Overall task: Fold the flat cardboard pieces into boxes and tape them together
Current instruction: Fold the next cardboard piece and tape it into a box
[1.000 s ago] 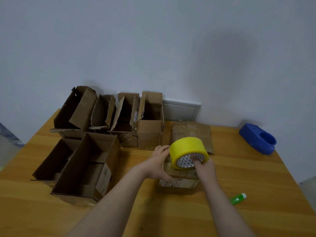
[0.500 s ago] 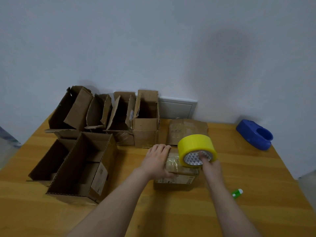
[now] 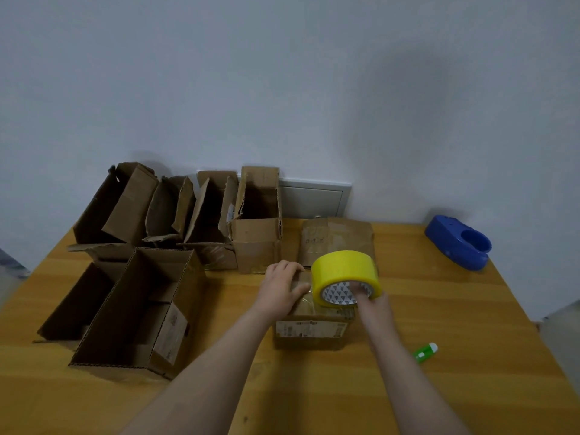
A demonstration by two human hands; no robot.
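Left hand (image 3: 282, 288) flat on the small box (image 3: 310, 329), right hand (image 3: 373, 306) gripping the yellow tape roll (image 3: 345, 270). Open boxes (image 3: 138, 309) crowd the counter's (image 3: 455, 312) left.

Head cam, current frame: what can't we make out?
All head view.
Top seam of the small box: covered by the left hand and the yellow tape roll.
Right hand fingertips: inside the roll's core.
Label print on the box front: too blurred to read.
Green object: too small to identify.
Near edge of the flat cardboard: behind the roll.
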